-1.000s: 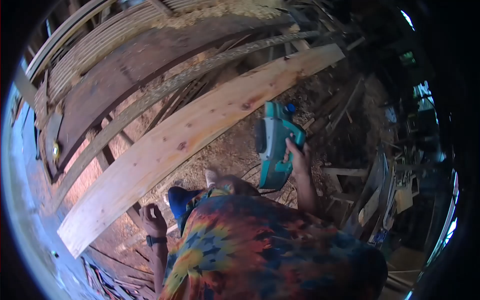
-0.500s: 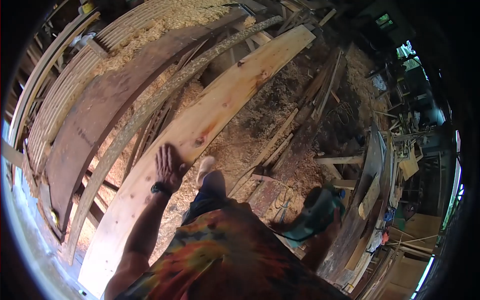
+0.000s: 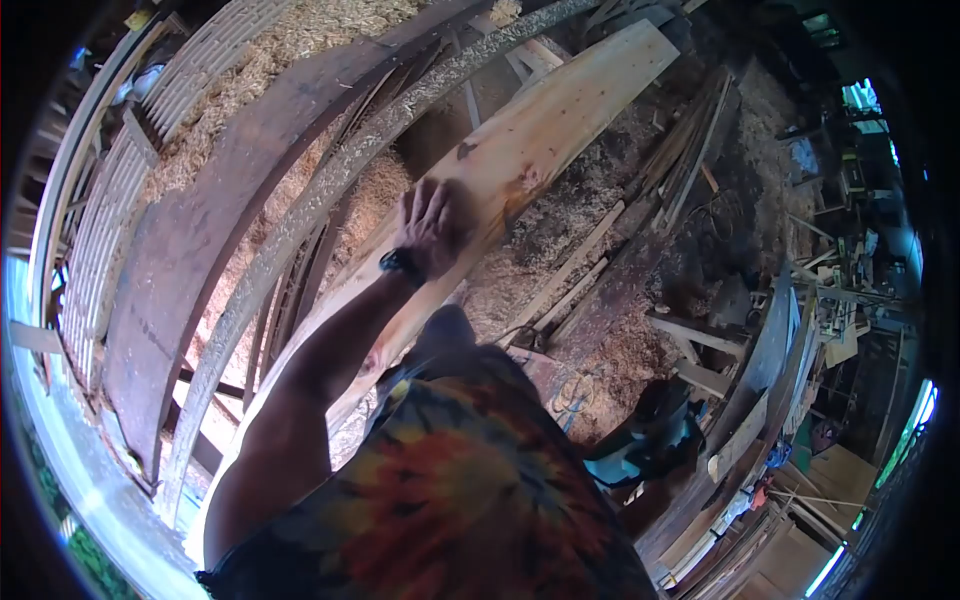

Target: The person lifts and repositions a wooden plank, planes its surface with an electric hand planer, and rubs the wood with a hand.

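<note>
My left hand (image 3: 432, 225), with a dark watch at the wrist, lies on the long pale wooden board (image 3: 560, 120), its fingers spread and holding nothing. Knots and a reddish stain mark the board's surface. Low at my right side is the green power planer (image 3: 645, 450), dark and partly in shadow. My right hand is lost in the shadow around the planer, and its fingers do not show.
A curved bark-edged beam (image 3: 300, 215) and a wide dark plank (image 3: 215, 220) run beside the board on the left. Wood shavings (image 3: 610, 375) cover the ground. Stacked planks (image 3: 745, 435) and scrap wood stand at the right.
From hanging off the board, my left hand has come down on it and slid farther up along it. The planer has gone from beside the board to low at my right.
</note>
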A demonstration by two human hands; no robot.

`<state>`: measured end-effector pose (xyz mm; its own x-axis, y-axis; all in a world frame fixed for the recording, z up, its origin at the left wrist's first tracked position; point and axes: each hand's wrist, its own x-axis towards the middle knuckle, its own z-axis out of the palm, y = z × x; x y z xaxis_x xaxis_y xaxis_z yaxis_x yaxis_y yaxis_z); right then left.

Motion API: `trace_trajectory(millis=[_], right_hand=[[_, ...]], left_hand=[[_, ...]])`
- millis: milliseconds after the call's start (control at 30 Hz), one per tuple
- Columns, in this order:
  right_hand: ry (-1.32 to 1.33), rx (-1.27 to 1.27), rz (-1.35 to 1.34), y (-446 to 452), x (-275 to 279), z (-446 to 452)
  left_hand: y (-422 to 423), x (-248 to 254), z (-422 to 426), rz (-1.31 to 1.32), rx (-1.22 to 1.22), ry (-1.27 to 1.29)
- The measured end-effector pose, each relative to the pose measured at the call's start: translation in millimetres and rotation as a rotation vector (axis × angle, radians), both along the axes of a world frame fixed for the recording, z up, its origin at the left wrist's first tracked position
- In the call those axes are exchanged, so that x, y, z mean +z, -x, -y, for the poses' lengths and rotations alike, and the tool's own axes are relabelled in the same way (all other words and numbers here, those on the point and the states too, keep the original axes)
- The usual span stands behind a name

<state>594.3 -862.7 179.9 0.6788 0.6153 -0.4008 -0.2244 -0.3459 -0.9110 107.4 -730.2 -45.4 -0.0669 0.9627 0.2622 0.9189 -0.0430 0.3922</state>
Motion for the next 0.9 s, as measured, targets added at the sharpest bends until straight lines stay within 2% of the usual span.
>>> trace_trajectory(millis=[133,233,333,533,633,667,833,900], right_hand=[[0.052,-0.06,0.028,-43,-7,-37],[0.085,-0.081,0.054,-82,-14,-63],[0.106,-0.027,0.057,-114,-19,-107],[0.114,0.294,-0.081,-147,-31,-244],[0.179,0.19,0.101,-122,-29,-322],[0.16,0.234,0.061,-123,-33,-348],[0.17,0.309,-0.117,-138,-25,-445],[0.151,0.391,-0.121,-143,-24,-478]], left_hand=[[-13,10,-53,-0.021,0.083,0.063],[-21,3,-64,-0.012,0.122,0.074],[-24,22,-62,0.024,0.148,0.136],[-21,46,-74,-0.068,0.124,0.328],[-29,56,-82,-0.007,0.224,0.422],[-33,55,-85,-0.077,0.241,0.454],[-99,31,-78,-0.037,0.475,0.512],[-137,21,-75,0.005,0.536,0.432]])
